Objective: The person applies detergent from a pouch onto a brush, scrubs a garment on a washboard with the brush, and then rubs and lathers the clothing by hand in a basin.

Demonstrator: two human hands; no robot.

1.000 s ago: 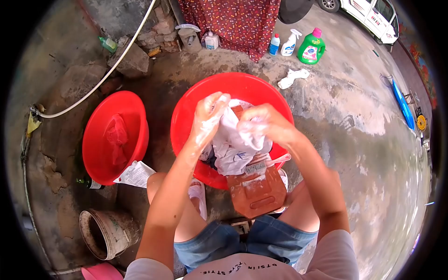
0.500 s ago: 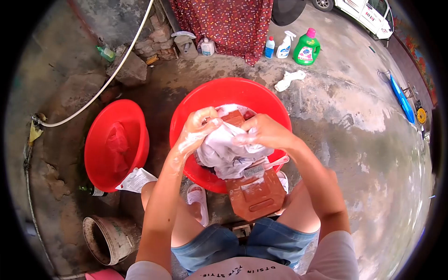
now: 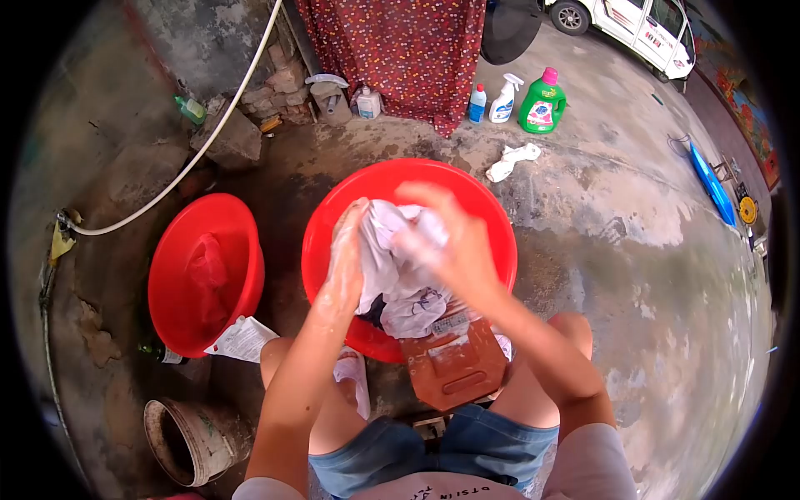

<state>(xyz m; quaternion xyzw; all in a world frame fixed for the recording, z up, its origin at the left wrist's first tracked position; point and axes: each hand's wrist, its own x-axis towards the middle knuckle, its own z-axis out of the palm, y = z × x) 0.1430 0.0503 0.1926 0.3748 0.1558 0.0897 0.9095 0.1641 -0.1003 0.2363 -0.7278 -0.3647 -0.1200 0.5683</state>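
A wet whitish garment [image 3: 404,292] with dark markings is bunched over the large red basin [image 3: 321,225]. My left hand [image 3: 348,242], soapy to the wrist, grips the garment's left edge. Over its right side, my right hand [image 3: 446,242] is smeared by motion, so I cannot tell whether its fingers hold the cloth. A brown plastic washboard [image 3: 454,367] leans on the basin's near rim between my knees. On the washboard lies a scrubbing brush [image 3: 452,325], partly covered by my right forearm. Dark fabric [image 3: 372,310] shows beneath the garment.
To the left, a smaller red basin [image 3: 246,287] holds red cloth, near a dirty bucket [image 3: 196,442]. Beyond the large basin are a white sock-like cloth [image 3: 512,161], a green detergent bottle [image 3: 542,104], a spray bottle [image 3: 503,102] and a blue bottle [image 3: 477,106]. A pale hose [image 3: 196,150] arcs left.
The garment has been lifted and spread more upright on the left. My left hand has turned and shifted lower; my right hand has swung upward, blurring. The view has tilted slightly up.
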